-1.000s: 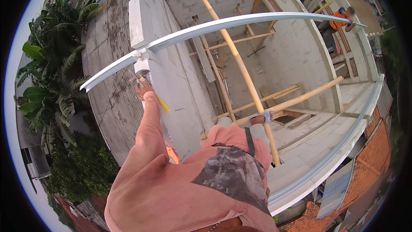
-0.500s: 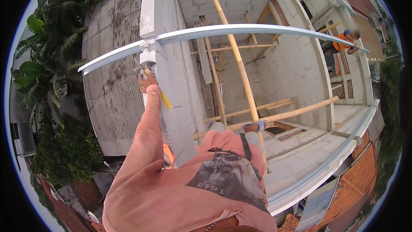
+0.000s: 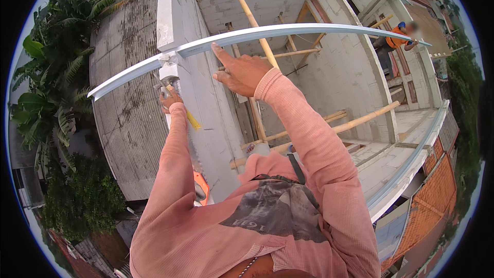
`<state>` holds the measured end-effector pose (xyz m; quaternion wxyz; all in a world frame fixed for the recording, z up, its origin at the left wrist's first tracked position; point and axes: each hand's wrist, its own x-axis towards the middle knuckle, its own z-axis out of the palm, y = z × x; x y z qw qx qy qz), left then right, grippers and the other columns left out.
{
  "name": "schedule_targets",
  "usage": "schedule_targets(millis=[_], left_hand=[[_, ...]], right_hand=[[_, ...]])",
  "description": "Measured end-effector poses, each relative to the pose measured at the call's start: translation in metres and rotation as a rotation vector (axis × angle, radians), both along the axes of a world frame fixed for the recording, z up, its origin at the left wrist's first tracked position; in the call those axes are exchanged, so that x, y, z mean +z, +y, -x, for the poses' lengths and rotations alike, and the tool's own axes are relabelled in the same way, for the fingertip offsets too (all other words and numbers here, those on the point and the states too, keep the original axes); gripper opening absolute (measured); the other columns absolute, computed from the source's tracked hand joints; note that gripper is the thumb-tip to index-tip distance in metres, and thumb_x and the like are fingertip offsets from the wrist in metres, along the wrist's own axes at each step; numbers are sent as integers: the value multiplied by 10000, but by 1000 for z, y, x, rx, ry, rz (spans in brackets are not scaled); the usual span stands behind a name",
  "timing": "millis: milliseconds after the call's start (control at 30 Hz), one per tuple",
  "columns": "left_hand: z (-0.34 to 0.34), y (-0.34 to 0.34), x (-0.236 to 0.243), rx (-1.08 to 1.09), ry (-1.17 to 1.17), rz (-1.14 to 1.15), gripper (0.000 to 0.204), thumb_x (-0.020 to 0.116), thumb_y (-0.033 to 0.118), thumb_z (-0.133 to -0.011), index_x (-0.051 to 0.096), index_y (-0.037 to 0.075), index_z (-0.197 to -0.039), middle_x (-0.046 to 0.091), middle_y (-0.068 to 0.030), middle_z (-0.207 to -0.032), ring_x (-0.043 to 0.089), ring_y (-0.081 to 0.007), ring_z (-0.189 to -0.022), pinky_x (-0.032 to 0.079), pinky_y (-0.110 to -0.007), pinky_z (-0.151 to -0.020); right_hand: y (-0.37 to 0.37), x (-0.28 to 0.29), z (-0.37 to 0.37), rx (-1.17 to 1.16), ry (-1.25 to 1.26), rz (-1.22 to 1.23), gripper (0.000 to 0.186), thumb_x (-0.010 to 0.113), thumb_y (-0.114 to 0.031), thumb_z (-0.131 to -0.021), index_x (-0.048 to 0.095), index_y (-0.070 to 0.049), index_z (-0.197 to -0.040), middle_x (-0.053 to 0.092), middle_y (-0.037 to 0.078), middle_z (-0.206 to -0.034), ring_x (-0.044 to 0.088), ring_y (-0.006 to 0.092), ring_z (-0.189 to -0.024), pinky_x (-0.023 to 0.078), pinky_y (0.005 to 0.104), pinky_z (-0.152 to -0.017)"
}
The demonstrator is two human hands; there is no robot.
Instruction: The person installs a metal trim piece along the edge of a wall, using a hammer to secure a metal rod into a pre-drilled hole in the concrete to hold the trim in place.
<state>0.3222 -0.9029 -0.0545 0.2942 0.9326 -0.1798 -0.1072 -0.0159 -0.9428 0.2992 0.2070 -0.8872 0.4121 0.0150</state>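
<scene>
A long pale metal channel beam (image 3: 267, 31) lies across the top of the block wall (image 3: 203, 108) and spans the rooms below. My left hand (image 3: 171, 100) is closed around a yellow-handled tool, which looks like a hammer (image 3: 193, 120), on the wall top just short of the beam. Its metal head is partly covered by my fingers. My right hand (image 3: 241, 74) is raised over the room side, index finger stretched toward the beam and thumb apart, holding nothing. Whether the fingertip touches the beam I cannot tell. A handsaw with an orange handle (image 3: 202, 184) lies on the wall near my body.
At the beam's far right end a person in an orange top (image 3: 396, 38) has a hand near it. Bamboo poles (image 3: 368, 117) cross the deep open room. A corrugated roof (image 3: 121, 92) lies left of the wall, beside banana plants (image 3: 36, 92).
My right arm has come into view, its hand reaching up toward the beam. My left hand stays on the tool. The whole view has shifted slightly.
</scene>
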Motion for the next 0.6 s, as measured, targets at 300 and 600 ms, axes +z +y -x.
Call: schedule_targets(millis=[300, 600], left_hand=[[-14, 10, -2, -50, -51, -130, 731, 295, 674, -961, 772, 124, -1029, 360, 11, -1513, 271, -106, -1413, 91, -503, -1171], [-15, 23, 9, -10, 142, 76, 735, 293, 663, -964, 730, 87, -1094, 405, -15, -1495, 325, -151, -1394, 79, -471, -1186]], right_hand=[[28, 32, 20, 10, -961, -25, 607, 563, -340, -989, 342, -101, -1502, 546, 183, -1380, 665, 315, -1078, 556, 407, -866], [165, -211, 154, -301, -135, -677, 675, 538, -400, -973, 339, 11, -1470, 495, 279, -1388, 496, 393, -1285, 400, 417, -1056]])
